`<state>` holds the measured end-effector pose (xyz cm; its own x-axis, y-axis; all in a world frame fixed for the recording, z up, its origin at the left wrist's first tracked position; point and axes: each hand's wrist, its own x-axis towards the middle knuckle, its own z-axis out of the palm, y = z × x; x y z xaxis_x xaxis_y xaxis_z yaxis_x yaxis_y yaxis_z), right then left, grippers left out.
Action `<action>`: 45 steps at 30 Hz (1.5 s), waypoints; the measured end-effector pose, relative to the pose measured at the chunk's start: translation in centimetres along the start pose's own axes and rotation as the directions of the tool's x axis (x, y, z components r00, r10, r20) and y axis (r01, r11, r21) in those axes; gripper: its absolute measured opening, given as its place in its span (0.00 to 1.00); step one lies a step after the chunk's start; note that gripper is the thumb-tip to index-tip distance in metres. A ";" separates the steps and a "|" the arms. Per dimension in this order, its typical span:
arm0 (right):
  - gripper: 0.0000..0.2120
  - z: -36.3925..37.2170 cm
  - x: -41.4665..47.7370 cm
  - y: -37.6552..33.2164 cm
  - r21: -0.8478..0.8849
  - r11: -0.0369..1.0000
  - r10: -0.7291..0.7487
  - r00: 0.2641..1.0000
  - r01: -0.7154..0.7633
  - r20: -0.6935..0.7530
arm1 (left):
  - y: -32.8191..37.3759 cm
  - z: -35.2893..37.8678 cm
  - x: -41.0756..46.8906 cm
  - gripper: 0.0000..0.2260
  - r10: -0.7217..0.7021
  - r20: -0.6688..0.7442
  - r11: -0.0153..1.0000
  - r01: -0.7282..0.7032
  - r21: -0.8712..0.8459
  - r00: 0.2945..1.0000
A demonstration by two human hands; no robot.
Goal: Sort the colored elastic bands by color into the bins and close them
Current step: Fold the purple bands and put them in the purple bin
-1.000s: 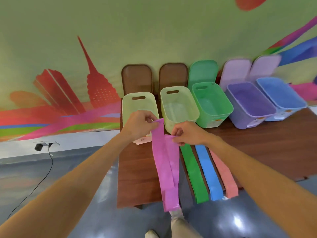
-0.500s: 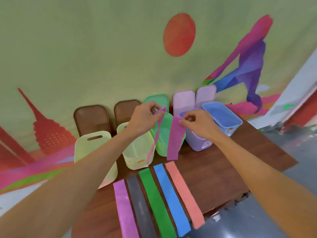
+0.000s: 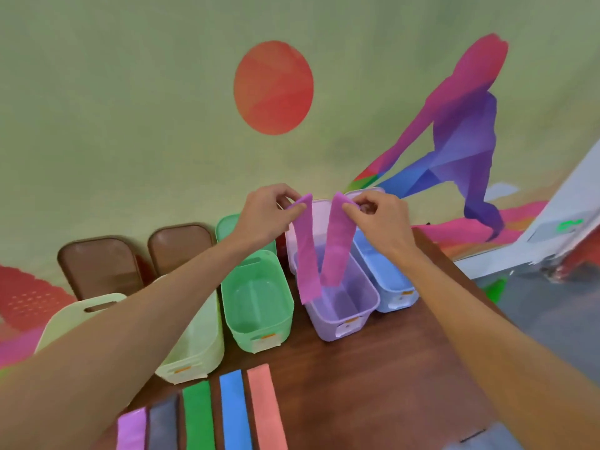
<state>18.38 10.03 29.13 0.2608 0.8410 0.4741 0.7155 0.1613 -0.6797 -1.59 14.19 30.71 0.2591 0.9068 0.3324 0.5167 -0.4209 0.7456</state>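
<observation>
Pinching purple band (image 3: 306, 254), apparently: left hand (image 3: 266, 216), right hand (image 3: 380, 219).

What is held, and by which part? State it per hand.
The magenta elastic band: left hand and right hand each pinch a top end; it hangs over the lilac plastic bin.

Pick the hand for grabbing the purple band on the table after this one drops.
Left hand, likely. Both pinch the held purple band. The flat purple band lies leftmost of those laid out, beside the left forearm; the right hand would have to cross all the others.
</observation>
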 end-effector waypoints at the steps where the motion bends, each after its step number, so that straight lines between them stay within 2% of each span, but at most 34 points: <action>1: 0.05 0.0 0.6 0.9 0.017 1.000 0.000 1.000 -0.001 0.011 | 0.2 0.8 0.7 0.02 -0.001 0.001 1.000 0.001 -0.004 1.000; 4: 0.06 0.6 1.5 3.9 0.043 0.999 0.022 0.997 -0.025 0.073 | 0.1 3.2 2.4 0.03 -0.011 0.011 1.000 0.011 0.001 1.000; 8: 0.05 2.1 1.4 8.3 0.056 0.990 0.118 0.976 -0.130 0.186 | -1.4 6.6 3.7 0.04 -0.088 0.032 0.996 0.088 0.004 0.996; 13: 0.07 4.2 0.3 12.7 -0.071 0.976 0.218 0.927 -0.207 0.306 | -4.8 10.2 3.0 0.04 -0.254 0.111 0.967 0.256 0.004 0.961; 16: 0.07 5.4 -1.4 14.4 -0.132 0.950 0.313 0.873 -0.283 0.375 | -6.6 11.9 1.3 0.07 -0.354 0.172 0.932 0.362 -0.017 0.919; 19: 0.08 6.3 -3.4 15.3 -0.154 0.916 0.398 0.795 -0.370 0.457 | -7.9 13.1 -0.6 0.10 -0.455 0.313 0.877 0.481 -0.009 0.834; 22: 0.07 6.7 -5.0 15.4 -0.188 0.910 0.413 0.775 -0.369 0.479 | -8.9 12.9 -2.4 0.12 -0.482 0.385 0.861 0.506 0.043 0.787; 25: 0.06 7.1 -6.5 14.6 -0.203 0.912 0.410 0.762 -0.357 0.502 | -9.6 11.3 -4.5 0.11 -0.485 0.407 0.861 0.504 0.067 0.774; 29: 0.07 8.4 -9.0 12.1 -0.202 0.927 0.374 0.795 -0.314 0.479 | -10.5 7.7 -7.7 0.10 -0.518 0.411 0.835 0.548 0.050 0.750; 33: 0.07 10.6 -12.0 8.0 -0.192 0.948 0.318 0.777 -0.254 0.543 | -12.0 2.8 -11.8 0.09 -0.536 0.431 0.825 0.558 0.085 0.726; 38: 0.09 15.2 -16.8 1.7 -0.231 0.952 0.304 0.698 -0.201 0.649 | -15.3 -5.2 -19.0 0.07 -0.563 0.378 0.814 0.573 0.097 0.735; 43: 0.13 20.2 -21.8 -4.6 -0.238 0.968 0.234 0.625 -0.079 0.745 | -18.7 -12.6 -26.4 0.06 -0.655 0.224 0.745 0.666 0.036 0.721; 45: 0.13 21.8 -23.5 -6.6 -0.230 0.973 0.205 0.585 -0.033 0.784 | -20.5 -14.5 -28.8 0.06 -0.681 0.181 0.728 0.683 0.064 0.709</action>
<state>-6.65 0.43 10.26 -0.2088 0.9305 -0.3011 0.8362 0.0102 -0.5483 -31.47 -3.01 14.19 -0.0203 0.9261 -0.3766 0.6053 0.3112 0.7327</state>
